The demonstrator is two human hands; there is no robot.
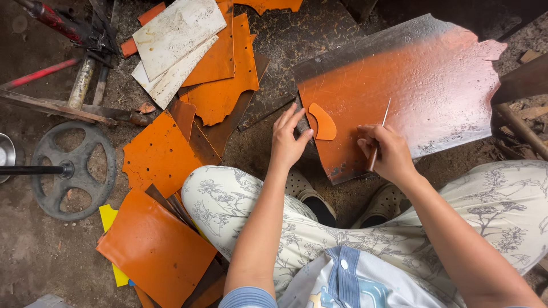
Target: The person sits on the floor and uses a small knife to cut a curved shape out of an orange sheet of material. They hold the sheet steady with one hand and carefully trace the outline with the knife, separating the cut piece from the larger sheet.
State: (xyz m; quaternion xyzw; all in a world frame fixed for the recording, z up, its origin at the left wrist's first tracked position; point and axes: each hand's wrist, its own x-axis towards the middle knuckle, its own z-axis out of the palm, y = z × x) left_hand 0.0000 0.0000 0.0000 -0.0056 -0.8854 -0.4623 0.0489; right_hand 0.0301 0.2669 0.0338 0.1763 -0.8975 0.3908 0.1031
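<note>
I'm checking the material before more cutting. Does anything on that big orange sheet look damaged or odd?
Yes. The big orange sheet has a ragged, torn-looking right edge, its top fades to grey-black, and the corner nearest the feet shows dark worn spots. The left hand steadies a small orange cutout on it; the right hand holds a thin tool.

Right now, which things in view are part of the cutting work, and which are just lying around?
In use:
left hand pressing the small orange cut-out
right hand holding a thin tool
large orange sheet

Lying about:
orange offcuts
white sheets
grey wheel
yellow sheet
</note>
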